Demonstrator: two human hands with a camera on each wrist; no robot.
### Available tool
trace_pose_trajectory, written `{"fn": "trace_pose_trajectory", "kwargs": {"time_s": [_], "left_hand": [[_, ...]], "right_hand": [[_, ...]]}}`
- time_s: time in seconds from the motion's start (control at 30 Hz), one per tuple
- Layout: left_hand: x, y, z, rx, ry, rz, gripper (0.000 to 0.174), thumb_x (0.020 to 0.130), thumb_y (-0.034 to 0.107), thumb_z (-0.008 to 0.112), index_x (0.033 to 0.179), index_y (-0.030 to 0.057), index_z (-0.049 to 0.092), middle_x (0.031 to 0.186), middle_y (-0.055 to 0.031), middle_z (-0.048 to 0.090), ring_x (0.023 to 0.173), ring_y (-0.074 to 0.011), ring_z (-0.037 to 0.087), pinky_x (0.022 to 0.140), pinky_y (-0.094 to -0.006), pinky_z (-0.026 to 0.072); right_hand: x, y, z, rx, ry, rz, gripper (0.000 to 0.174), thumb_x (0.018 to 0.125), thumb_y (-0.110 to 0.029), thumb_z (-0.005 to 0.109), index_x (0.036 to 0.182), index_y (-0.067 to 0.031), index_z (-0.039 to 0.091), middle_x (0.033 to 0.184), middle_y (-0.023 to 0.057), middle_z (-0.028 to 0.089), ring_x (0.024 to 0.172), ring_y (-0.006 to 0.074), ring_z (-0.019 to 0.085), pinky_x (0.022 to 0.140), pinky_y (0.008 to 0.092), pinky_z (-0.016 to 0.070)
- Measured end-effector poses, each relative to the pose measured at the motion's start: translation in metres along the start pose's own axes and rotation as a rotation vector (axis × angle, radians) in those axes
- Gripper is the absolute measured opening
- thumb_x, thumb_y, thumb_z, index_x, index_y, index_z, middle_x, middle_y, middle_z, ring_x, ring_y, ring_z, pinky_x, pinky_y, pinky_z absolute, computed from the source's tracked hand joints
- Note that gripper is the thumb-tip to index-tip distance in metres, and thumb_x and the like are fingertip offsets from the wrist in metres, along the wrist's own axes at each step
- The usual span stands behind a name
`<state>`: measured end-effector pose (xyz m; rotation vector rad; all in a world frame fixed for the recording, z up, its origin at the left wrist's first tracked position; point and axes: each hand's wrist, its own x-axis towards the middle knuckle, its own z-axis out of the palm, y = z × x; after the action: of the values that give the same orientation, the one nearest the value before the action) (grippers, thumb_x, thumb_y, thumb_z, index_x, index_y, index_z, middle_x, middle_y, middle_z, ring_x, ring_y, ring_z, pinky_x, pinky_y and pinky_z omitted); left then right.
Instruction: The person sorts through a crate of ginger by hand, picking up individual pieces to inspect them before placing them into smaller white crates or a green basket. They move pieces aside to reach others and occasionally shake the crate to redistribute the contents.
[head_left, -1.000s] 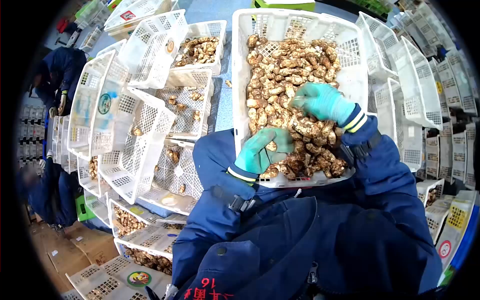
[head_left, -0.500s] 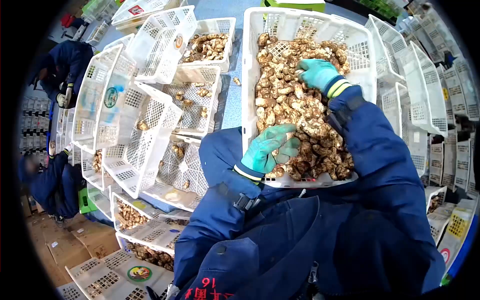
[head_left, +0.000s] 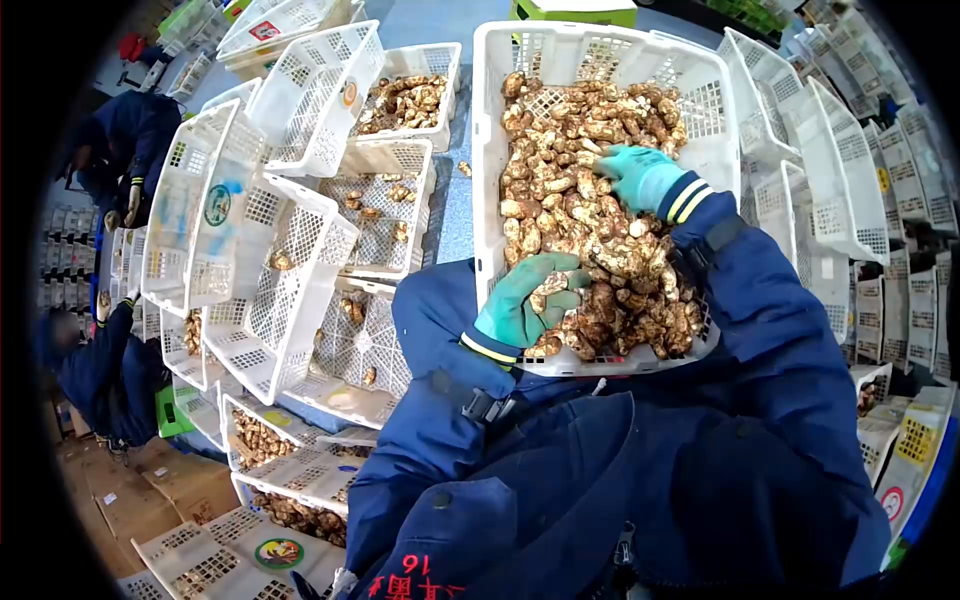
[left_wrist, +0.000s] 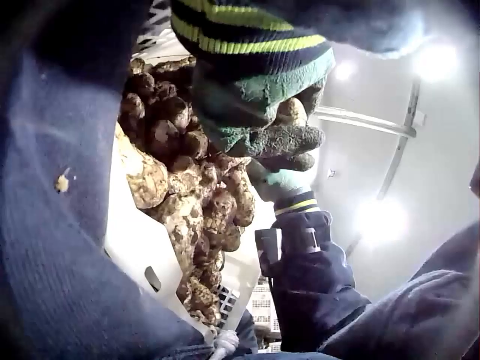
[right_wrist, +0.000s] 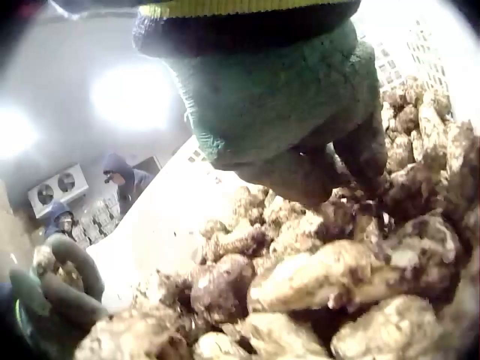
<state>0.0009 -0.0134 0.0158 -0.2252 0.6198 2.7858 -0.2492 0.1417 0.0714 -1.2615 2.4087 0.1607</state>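
A large white crate (head_left: 487, 150) holds a heap of brown, knobbly mushrooms (head_left: 560, 185) with soil on them. Over the near left corner of the heap, my gloved left hand (head_left: 525, 300) curls its fingers round a pale mushroom (left_wrist: 291, 112). The same held mushroom (right_wrist: 46, 261) shows at the lower left of the right wrist view. My gloved right hand (head_left: 645, 180) is farther in, palm down, its fingers reaching among the mushrooms at the middle right. In the right wrist view its fingertips (right_wrist: 371, 176) touch the heap, with a long light mushroom (right_wrist: 315, 277) just in front.
To the left stand several white crates, one with mushrooms (head_left: 405, 105), others with a few pieces (head_left: 370, 200). More crates (head_left: 835, 170) are stacked at the right. Two people in dark blue (head_left: 125, 130) work at the far left. Cardboard (head_left: 160, 490) lies at the lower left.
My right hand moved to the far part of the heap, then came back a little nearer. My left hand stays near the front left corner, its mushroom now more visible. The view swayed slightly.
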Motion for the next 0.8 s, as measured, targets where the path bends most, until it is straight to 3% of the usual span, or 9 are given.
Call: {"fn": "trace_pose_trajectory", "kwargs": {"time_s": [0.13,0.27,0.3,0.4,0.43,0.6,0.73,0.77,0.8], "left_hand": [[-0.002,-0.003,-0.003,-0.004,0.043,0.071,0.048,0.103,0.034,0.047,0.129,-0.0054,0.053,0.112,-0.0240,0.063,0.089,-0.0259,0.068,0.076,-0.0298,0.0573],[0.002,-0.002,-0.015,-0.288,-0.065,-0.046,0.047,0.102,0.035,0.046,0.117,-0.0065,0.061,0.116,-0.0254,0.063,0.101,-0.0336,0.066,0.088,-0.0407,0.0564],[0.002,-0.005,-0.014,-0.090,-0.031,0.054,0.046,0.102,0.034,0.047,0.116,-0.0068,0.062,0.117,-0.0247,0.062,0.104,-0.0340,0.065,0.089,-0.0411,0.0559],[0.000,-0.011,-0.006,0.393,0.009,0.248,0.032,0.097,0.022,0.053,0.114,-0.0037,0.061,0.118,-0.0200,0.062,0.110,-0.0327,0.063,0.093,-0.0413,0.0541],[0.000,-0.011,-0.003,0.533,0.020,0.298,0.027,0.094,0.016,0.056,0.114,-0.0020,0.061,0.118,-0.0180,0.063,0.111,-0.0319,0.063,0.094,-0.0412,0.0535],[0.004,-0.004,0.002,1.078,-0.197,0.788,0.039,0.080,-0.010,0.071,0.115,0.0033,0.061,0.106,-0.0113,0.066,0.103,-0.0225,0.066,0.092,-0.0375,0.0536],[-0.004,-0.010,0.008,0.741,-0.176,0.575,0.028,0.099,0.023,0.055,0.115,0.0004,0.061,0.103,-0.0108,0.066,0.098,-0.0228,0.066,0.090,-0.0347,0.0538],[-0.004,-0.010,0.010,0.768,-0.164,0.551,0.034,0.101,0.028,0.051,0.119,0.0016,0.059,0.105,-0.0114,0.066,0.098,-0.0226,0.066,0.087,-0.0338,0.0546],[-0.004,-0.011,0.011,0.795,-0.152,0.526,0.039,0.102,0.034,0.047,0.124,0.0028,0.057,0.106,-0.0119,0.065,0.097,-0.0225,0.066,0.084,-0.0328,0.0554]], "right_hand": [[0.006,-0.014,0.000,-0.014,-0.179,0.160,0.049,0.077,-0.013,0.064,0.125,-0.0057,0.057,0.131,0.0209,0.052,0.115,0.0387,0.058,0.094,0.0426,0.0498],[0.007,-0.001,0.014,0.086,-0.044,0.212,0.041,0.074,-0.016,0.063,0.112,-0.0022,0.061,0.126,0.0205,0.054,0.111,0.0408,0.057,0.093,0.0434,0.0487],[0.005,0.011,0.023,0.093,0.075,0.150,0.035,0.077,-0.015,0.064,0.110,-0.0027,0.061,0.113,0.0171,0.061,0.093,0.0325,0.065,0.079,0.0404,0.0535],[-0.031,-0.006,-0.006,1.111,0.069,0.330,0.031,0.084,-0.013,0.064,0.113,-0.0017,0.062,0.088,0.0097,0.069,0.074,0.0164,0.067,0.065,0.0265,0.0529],[-0.045,-0.002,-0.003,1.625,-0.029,0.097,0.034,0.090,-0.007,0.060,0.122,0.0010,0.058,0.102,0.0092,0.070,0.079,0.0148,0.068,0.063,0.0212,0.0526],[-0.065,-0.017,0.002,2.068,-0.180,-0.179,0.044,0.095,-0.008,0.053,0.138,0.0011,0.046,0.121,0.0163,0.064,0.085,0.0147,0.069,0.069,0.0217,0.0559],[-0.071,-0.030,0.019,1.850,0.036,-0.119,0.043,0.094,-0.006,0.054,0.135,0.0012,0.049,0.119,0.0158,0.064,0.085,0.0164,0.067,0.068,0.0217,0.0545],[-0.070,-0.036,0.019,1.822,-0.023,0.082,0.043,0.092,-0.011,0.058,0.133,0.0001,0.052,0.116,0.0136,0.065,0.084,0.0147,0.066,0.068,0.0228,0.0535],[-0.064,-0.042,0.037,1.355,0.203,-0.150,0.043,0.092,-0.014,0.060,0.132,-0.0003,0.054,0.113,0.0123,0.066,0.084,0.0147,0.066,0.068,0.0251,0.0537]]}}
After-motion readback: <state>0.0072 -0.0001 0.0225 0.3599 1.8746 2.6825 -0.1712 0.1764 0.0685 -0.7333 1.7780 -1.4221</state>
